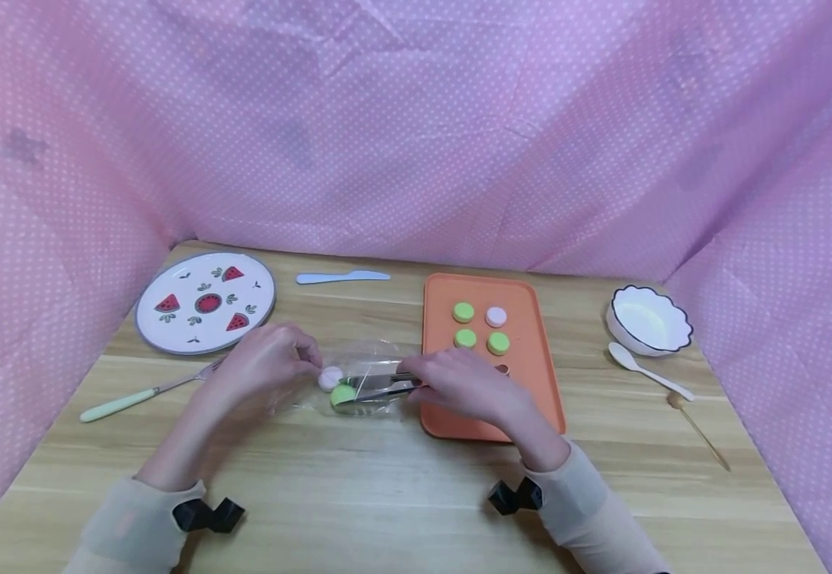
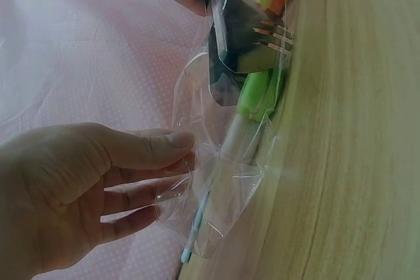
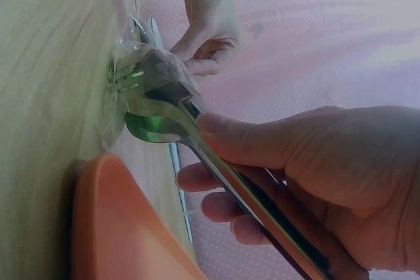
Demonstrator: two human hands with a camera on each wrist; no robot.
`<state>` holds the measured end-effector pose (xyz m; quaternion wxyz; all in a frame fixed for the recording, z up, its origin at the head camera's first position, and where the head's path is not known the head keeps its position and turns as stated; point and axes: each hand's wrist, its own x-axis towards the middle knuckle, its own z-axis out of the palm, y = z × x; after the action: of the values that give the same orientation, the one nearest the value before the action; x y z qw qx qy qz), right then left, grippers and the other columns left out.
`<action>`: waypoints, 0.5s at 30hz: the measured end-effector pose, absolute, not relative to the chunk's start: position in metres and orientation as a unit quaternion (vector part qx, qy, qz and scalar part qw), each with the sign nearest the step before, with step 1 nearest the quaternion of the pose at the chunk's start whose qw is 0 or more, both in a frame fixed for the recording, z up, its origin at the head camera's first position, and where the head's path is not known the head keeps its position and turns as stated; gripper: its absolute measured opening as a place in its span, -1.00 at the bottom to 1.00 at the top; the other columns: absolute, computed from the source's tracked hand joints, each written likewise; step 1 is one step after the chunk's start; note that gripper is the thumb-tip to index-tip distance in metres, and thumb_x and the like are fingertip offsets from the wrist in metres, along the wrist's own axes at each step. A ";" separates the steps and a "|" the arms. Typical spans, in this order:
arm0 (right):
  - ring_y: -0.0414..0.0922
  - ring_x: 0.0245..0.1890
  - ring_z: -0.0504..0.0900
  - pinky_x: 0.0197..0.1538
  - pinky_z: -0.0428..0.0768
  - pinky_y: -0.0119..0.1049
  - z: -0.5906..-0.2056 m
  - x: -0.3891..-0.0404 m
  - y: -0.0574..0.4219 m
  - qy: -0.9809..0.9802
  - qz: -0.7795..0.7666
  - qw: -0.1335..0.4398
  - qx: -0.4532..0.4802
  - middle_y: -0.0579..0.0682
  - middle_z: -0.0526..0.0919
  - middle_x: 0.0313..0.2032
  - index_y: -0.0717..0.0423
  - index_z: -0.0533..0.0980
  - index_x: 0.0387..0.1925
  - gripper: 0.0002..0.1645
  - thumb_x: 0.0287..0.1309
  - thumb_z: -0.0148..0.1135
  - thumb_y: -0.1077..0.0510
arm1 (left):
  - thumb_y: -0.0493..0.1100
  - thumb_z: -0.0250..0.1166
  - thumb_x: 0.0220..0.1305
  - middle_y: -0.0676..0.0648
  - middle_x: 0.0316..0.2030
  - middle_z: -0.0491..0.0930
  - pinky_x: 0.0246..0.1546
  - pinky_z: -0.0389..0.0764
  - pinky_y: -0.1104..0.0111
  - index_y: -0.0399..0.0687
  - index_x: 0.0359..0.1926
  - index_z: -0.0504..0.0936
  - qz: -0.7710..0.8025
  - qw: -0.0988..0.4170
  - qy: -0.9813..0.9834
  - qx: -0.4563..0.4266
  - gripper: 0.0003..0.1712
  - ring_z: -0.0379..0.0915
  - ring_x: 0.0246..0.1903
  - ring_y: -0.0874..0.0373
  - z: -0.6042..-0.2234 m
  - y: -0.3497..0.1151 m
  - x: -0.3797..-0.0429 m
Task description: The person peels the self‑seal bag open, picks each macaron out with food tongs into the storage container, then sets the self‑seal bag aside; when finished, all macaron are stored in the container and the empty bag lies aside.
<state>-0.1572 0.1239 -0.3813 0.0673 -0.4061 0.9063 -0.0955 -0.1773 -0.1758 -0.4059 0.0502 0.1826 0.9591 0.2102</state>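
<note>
In the head view, my left hand [image 1: 261,365] pinches the edge of a clear plastic bag [image 2: 197,116] between thumb and fingers. Metal tongs [image 3: 233,185], with one forked tip, are gripped in my right hand [image 1: 467,384], their ends reaching into the bag's mouth. A green macaron-shaped piece [image 1: 343,396] is at the tongs' tips in the bag. Beside it, close to my left fingertips, lies a pale pink piece [image 1: 330,378] of the same shape. My right wrist is over the orange tray [image 1: 451,422].
Several green pieces [image 1: 463,312] and one pink piece [image 1: 496,316] sit on the tray. At left are a watermelon-patterned plate [image 1: 157,331] and a fork [image 1: 121,404]; behind lies a blue knife [image 1: 344,277]. A scalloped bowl [image 1: 647,319], white spoon [image 1: 648,371] and gold spoon [image 1: 699,430] stand right.
</note>
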 end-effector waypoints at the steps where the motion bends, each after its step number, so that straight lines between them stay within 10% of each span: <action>1: -0.36 -0.64 0.33 -0.54 0.32 -0.47 -0.382 -0.157 0.124 0.906 -0.096 0.067 -0.406 -0.36 0.46 -0.57 -0.14 0.49 -0.21 -0.75 0.06 0.34 -0.02 | -0.05 0.46 -0.05 0.26 -0.44 0.62 -0.14 0.51 0.19 0.42 -0.57 0.64 0.211 0.054 0.959 0.178 -0.82 0.53 -0.25 0.23 -0.406 -0.176 -0.177; 15: -0.33 -0.60 0.36 -0.50 0.32 -0.45 -0.381 -0.161 0.127 0.912 -0.078 0.065 -0.397 -0.36 0.46 -0.55 -0.15 0.49 -0.24 -0.78 0.09 0.32 -0.03 | -0.03 0.44 -0.04 0.30 -0.46 0.63 -0.20 0.50 0.21 0.46 -0.57 0.64 0.202 0.055 0.961 0.178 -0.82 0.51 -0.30 0.27 -0.410 -0.176 -0.181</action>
<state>-0.1610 0.1267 -0.3810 0.0649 -0.3967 0.9123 -0.0781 -0.1807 -0.1757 -0.4100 0.0547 0.1782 0.9614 0.2024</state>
